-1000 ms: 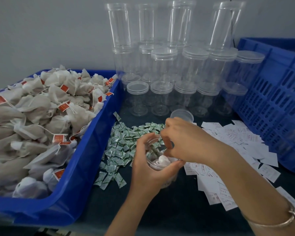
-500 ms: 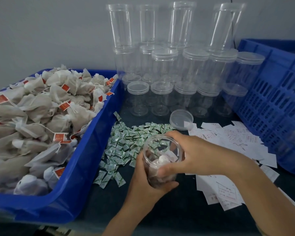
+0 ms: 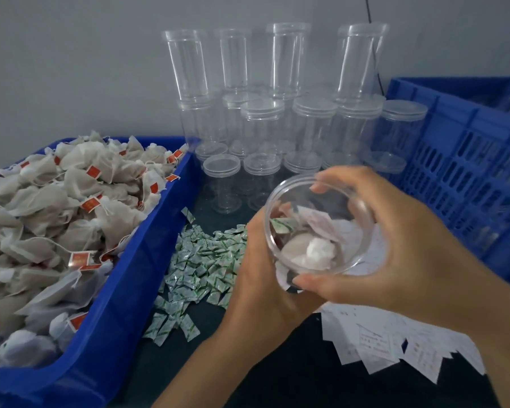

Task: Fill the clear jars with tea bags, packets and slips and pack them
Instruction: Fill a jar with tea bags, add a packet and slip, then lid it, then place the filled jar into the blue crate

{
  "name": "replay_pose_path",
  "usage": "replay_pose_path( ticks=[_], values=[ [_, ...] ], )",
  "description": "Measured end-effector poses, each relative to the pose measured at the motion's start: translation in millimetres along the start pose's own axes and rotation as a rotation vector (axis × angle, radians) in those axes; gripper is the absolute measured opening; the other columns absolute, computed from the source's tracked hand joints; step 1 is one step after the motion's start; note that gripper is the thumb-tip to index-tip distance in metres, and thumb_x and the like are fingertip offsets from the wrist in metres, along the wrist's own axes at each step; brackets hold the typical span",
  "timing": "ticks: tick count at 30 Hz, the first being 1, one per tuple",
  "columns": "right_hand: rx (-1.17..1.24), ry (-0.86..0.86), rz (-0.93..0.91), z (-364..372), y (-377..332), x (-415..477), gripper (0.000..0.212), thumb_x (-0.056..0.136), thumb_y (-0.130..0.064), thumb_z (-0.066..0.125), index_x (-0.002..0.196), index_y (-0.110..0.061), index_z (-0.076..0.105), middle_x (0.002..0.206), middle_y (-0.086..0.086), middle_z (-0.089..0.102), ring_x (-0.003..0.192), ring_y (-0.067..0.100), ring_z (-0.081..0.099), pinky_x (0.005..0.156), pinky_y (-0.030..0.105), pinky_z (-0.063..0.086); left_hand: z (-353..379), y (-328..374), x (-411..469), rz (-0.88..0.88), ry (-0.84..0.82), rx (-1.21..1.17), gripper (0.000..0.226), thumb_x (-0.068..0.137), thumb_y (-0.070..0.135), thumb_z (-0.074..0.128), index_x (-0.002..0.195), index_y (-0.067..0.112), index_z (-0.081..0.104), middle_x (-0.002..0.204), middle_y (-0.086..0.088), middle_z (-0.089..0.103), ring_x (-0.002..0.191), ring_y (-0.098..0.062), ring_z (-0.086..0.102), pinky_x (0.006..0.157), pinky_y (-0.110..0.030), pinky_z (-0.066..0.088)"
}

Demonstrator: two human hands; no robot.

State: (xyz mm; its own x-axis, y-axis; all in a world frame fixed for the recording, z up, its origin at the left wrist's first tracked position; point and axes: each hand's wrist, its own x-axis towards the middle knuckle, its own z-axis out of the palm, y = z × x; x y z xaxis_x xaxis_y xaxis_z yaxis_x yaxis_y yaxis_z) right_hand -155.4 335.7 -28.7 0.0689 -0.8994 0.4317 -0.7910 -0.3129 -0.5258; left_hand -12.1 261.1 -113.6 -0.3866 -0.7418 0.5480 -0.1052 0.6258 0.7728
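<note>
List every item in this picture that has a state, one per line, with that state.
Held jar: filled, both hands on it; lid unclear.
Left hand: gripping the jar's side.
Right hand: fingers around the jar's rim.
Stacked jars: empty, lids on.
Bin: heaped with tea bags.
Packets: loose pile.
Slips: scattered.
Crate: contents unclear.

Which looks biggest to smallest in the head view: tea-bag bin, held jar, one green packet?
1. Tea-bag bin, clearly largest.
2. Held jar, though nearness to the camera enlarges it.
3. One green packet, smallest.
</note>
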Motion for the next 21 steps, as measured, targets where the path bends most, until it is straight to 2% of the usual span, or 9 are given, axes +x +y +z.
replay_pose_path(
  ticks=[2, 4, 6, 9, 12, 14, 17, 19, 21],
  values=[
    [0.021, 0.064, 0.002, -17.9, -0.2, -2.1, 0.090, 0.056, -0.073, 0.072, 0.135, -0.040, 0.045, 0.128, -0.029, 0.054, 0.121, -0.008, 0.052, 0.092, 0.011, 0.044, 7.4, 15.3, 14.4, 0.083, -0.063, -0.085, 0.092, 0.063, 0.040, 0.073, 0.133, 0.063, 0.017, 0.126, 0.047, 0.038, 0.120, 0.017, 0.042, 0.090, 0.000, 0.037],
    [0.014, 0.117, -0.009, -34.8, 2.6, -4.9, 0.084, 0.057, -0.071, 0.071, 0.130, -0.037, 0.049, 0.122, -0.031, 0.056, 0.114, -0.011, 0.054, 0.089, 0.006, 0.042, 16.0, 27.1, 25.4, 0.152, -0.130, -0.179, 0.090, 0.069, 0.028, 0.083, 0.138, 0.035, 0.027, 0.125, 0.033, 0.047, 0.117, 0.008, 0.051, 0.086, -0.005, 0.044],
    [-0.017, 0.176, -0.007, -51.2, 6.4, -7.4, 0.079, 0.059, -0.070, 0.069, 0.127, -0.036, 0.049, 0.118, -0.032, 0.056, 0.107, -0.016, 0.054, 0.086, -0.001, 0.037, 26.3, 38.3, 37.5, 0.153, -0.184, -0.236, 0.081, 0.071, 0.022, 0.084, 0.131, 0.035, 0.031, 0.119, 0.028, 0.052, 0.111, 0.006, 0.055, 0.082, -0.006, 0.046],
    [-0.038, 0.281, 0.020, -76.6, 16.8, -11.0, 0.078, 0.061, -0.070, 0.069, 0.128, -0.034, 0.049, 0.116, -0.029, 0.059, 0.100, -0.012, 0.057, 0.084, 0.001, 0.039, 47.7, 59.5, 60.8, 0.120, -0.270, -0.317, 0.083, 0.072, 0.008, 0.083, 0.129, 0.038, 0.030, 0.113, 0.025, 0.056, 0.106, 0.004, 0.060, 0.080, -0.009, 0.049],
    [-0.055, 0.434, 0.044, -107.6, 33.5, -10.0, 0.074, 0.062, -0.073, 0.070, 0.124, -0.036, 0.052, 0.110, -0.026, 0.062, 0.083, -0.007, 0.056, 0.076, 0.007, 0.042, 75.7, 82.4, 88.0, 0.038, -0.395, -0.451, 0.082, 0.078, -0.007, 0.073, 0.140, 0.019, 0.025, 0.120, 0.005, 0.057, 0.104, -0.010, 0.065, 0.078, -0.019, 0.055],
    [-0.014, 0.558, 0.093, -132.5, 47.3, -5.8, 0.082, 0.058, -0.080, 0.071, 0.127, -0.037, 0.053, 0.099, -0.027, 0.063, 0.075, -0.005, 0.054, 0.070, 0.012, 0.044, 93.3, 97.9, 105.5, 0.086, -0.431, -0.398, 0.079, 0.083, 0.003, 0.072, 0.144, 0.012, 0.023, 0.129, -0.003, 0.053, 0.113, -0.015, 0.060, 0.091, -0.030, 0.054],
    [-0.041, 0.721, 0.195, -175.2, 70.8, -0.1, 0.084, 0.059, -0.075, 0.073, 0.131, -0.034, 0.058, 0.084, -0.026, 0.056, 0.071, -0.012, 0.053, 0.066, 0.006, 0.043, 118.8, 111.2, 125.5, 0.258, -0.436, -0.119, 0.076, 0.087, 0.025, 0.068, 0.148, 0.019, 0.023, 0.146, 0.007, 0.039, 0.130, 0.003, 0.037, 0.108, -0.013, 0.033],
    [-0.099, 0.808, 0.258, -203.4, 87.2, 3.2, 0.081, 0.062, -0.070, 0.074, 0.131, -0.030, 0.057, 0.088, -0.023, 0.053, 0.072, -0.017, 0.053, 0.064, 0.002, 0.041, 135.1, 114.5, 135.6, 0.362, -0.414, -0.009, 0.060, 0.092, 0.021, 0.063, 0.144, 0.018, 0.034, 0.146, 0.008, 0.040, 0.126, 0.006, 0.034, 0.098, 0.003, 0.023],
    [-0.165, 0.864, 0.343, -228.1, 105.9, 7.2, 0.079, 0.063, -0.067, 0.075, 0.129, -0.028, 0.053, 0.093, -0.021, 0.053, 0.079, -0.015, 0.053, 0.069, 0.006, 0.042, 151.8, 114.0, 144.7, 0.424, -0.386, 0.018, 0.028, 0.094, 0.010, 0.056, 0.122, 0.014, 0.056, 0.134, 0.003, 0.054, 0.109, 0.003, 0.049, 0.086, -0.001, 0.033]
  ],
)
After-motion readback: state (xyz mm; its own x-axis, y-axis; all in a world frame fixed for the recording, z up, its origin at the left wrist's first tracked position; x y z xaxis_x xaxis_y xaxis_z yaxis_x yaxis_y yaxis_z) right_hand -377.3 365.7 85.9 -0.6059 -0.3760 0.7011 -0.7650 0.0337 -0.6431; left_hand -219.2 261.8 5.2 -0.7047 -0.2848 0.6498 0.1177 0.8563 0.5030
